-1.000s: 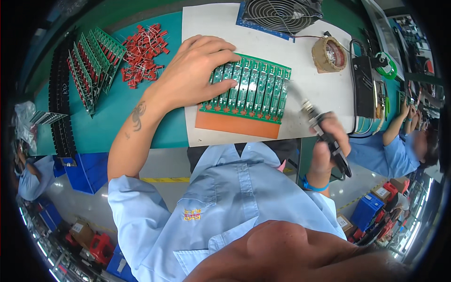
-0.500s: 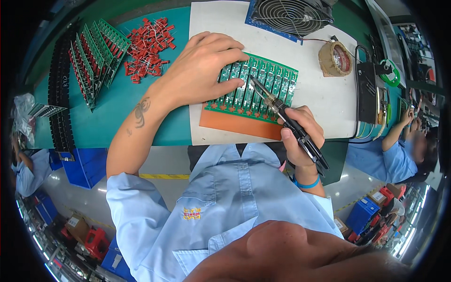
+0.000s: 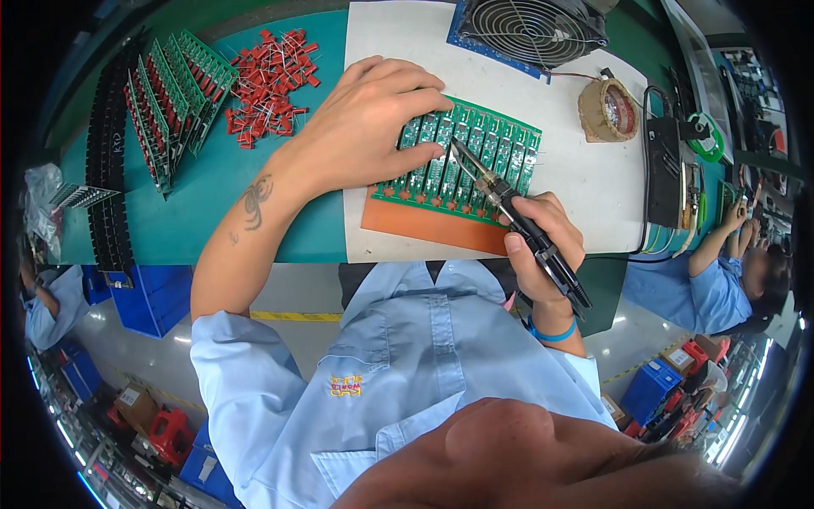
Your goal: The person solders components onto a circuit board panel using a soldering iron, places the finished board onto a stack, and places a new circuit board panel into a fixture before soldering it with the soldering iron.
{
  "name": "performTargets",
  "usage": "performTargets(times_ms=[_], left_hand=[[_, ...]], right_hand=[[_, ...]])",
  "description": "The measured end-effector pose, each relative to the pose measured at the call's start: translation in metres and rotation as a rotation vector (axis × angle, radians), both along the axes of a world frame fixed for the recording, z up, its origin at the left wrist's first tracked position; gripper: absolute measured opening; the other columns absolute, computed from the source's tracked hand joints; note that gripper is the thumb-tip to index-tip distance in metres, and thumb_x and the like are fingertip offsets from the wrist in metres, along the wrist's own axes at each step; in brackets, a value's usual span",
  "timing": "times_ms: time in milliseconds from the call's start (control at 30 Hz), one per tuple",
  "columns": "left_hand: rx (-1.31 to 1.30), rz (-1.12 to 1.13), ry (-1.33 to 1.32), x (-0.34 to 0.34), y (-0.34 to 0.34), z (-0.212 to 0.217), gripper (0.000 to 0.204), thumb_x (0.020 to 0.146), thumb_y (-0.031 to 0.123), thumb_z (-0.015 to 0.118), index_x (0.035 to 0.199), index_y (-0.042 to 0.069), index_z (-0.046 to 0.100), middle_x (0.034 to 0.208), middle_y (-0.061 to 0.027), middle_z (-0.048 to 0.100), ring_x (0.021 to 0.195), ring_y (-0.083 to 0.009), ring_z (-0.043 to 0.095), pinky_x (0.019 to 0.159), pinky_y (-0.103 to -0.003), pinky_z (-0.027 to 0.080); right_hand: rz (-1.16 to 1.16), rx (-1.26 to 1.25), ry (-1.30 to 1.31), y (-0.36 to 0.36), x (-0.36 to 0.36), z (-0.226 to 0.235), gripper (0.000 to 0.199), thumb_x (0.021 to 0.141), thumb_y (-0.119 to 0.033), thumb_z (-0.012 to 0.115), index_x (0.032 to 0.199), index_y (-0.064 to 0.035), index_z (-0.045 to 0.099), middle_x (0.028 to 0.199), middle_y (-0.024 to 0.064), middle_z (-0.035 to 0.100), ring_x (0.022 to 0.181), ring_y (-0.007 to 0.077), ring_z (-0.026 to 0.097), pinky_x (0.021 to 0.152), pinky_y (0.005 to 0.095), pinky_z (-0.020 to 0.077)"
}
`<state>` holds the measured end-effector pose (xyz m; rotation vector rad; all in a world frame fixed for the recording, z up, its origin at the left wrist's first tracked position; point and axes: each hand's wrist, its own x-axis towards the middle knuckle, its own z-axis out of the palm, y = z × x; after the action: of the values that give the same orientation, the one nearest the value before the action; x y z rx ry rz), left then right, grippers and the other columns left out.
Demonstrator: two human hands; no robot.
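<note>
A green circuit board panel (image 3: 502, 146), divided into several narrow strips, lies on an orange-brown board (image 3: 432, 231) over a white sheet. My left hand (image 3: 381, 119) holds the panel by its left part, with the thumb across its face and the forefinger at the far edge. The other fingers are curled, and their tips are partly hidden. In my right hand (image 3: 547, 233) is a black soldering iron (image 3: 492, 185) with a metal front end. It slants up and left, its tip at the middle of the panel; whether the tip touches a joint cannot be made out.
Red components (image 3: 267, 89) with wire leads lie heaped at the far left, beside several upright green boards (image 3: 174, 102). A black slotted strip (image 3: 108, 161) runs along the left. A fan (image 3: 530, 34) stands at the back, a round brown holder (image 3: 608, 110) and black stand (image 3: 666, 174) at right.
The view has shifted very slightly. Both hands, the soldering iron and the panel keep almost the same places relative to each other.
</note>
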<state>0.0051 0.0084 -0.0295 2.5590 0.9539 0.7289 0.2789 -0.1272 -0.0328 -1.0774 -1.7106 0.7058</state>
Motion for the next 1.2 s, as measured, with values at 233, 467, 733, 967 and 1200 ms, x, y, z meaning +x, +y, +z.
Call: performTargets(times_ms=[233, 467, 733, 967, 1200], left_hand=[[-0.002, 0.003, 0.006, 0.000, 0.000, 0.000, 0.037, 0.085, 0.023, 0.085, 0.120, 0.013, 0.078, 0.132, -0.0040, 0.072, 0.133, -0.0261, 0.062, 0.121, -0.046, 0.038], [-0.003, 0.005, 0.010, 0.000, 0.000, 0.000, 0.037, 0.086, 0.023, 0.085, 0.121, 0.013, 0.078, 0.132, -0.0038, 0.072, 0.134, -0.0263, 0.062, 0.121, -0.047, 0.039], [0.003, -0.014, 0.025, -0.004, 0.001, 0.004, 0.039, 0.086, 0.023, 0.087, 0.123, 0.012, 0.078, 0.135, -0.0052, 0.071, 0.133, -0.0268, 0.062, 0.120, -0.046, 0.040], [-0.011, 0.006, 0.033, -0.010, 0.002, 0.012, 0.040, 0.086, 0.022, 0.088, 0.123, 0.011, 0.078, 0.136, -0.0061, 0.071, 0.133, -0.0272, 0.062, 0.120, -0.046, 0.041], [-0.048, 0.015, 0.039, -0.009, 0.001, 0.010, 0.039, 0.085, 0.021, 0.088, 0.122, 0.010, 0.079, 0.134, -0.0067, 0.072, 0.133, -0.0274, 0.062, 0.119, -0.047, 0.041]], right_hand=[[-0.012, 0.024, 0.012, -0.004, 0.003, 0.006, 0.035, 0.082, -0.006, 0.081, 0.115, 0.0059, 0.075, 0.088, 0.0141, 0.075, 0.081, 0.0256, 0.062, 0.079, 0.0357, 0.0527], [0.004, 0.012, 0.044, -0.008, 0.008, 0.012, 0.036, 0.080, -0.006, 0.081, 0.114, 0.0045, 0.075, 0.089, 0.0134, 0.075, 0.082, 0.0263, 0.063, 0.080, 0.0366, 0.0533], [0.031, 0.048, 0.029, 0.000, 0.001, 0.011, 0.040, 0.076, -0.004, 0.082, 0.114, 0.0027, 0.075, 0.092, 0.0130, 0.075, 0.083, 0.0260, 0.063, 0.084, 0.0379, 0.0523], [0.028, 0.027, -0.046, 0.005, -0.003, 0.006, 0.042, 0.075, -0.005, 0.081, 0.116, 0.0042, 0.074, 0.092, 0.0158, 0.073, 0.084, 0.0268, 0.061, 0.081, 0.0385, 0.0504], [0.013, -0.009, -0.049, 0.008, -0.005, 0.002, 0.042, 0.075, -0.002, 0.082, 0.115, 0.0044, 0.075, 0.092, 0.0160, 0.074, 0.084, 0.0265, 0.061, 0.081, 0.0372, 0.0506]])
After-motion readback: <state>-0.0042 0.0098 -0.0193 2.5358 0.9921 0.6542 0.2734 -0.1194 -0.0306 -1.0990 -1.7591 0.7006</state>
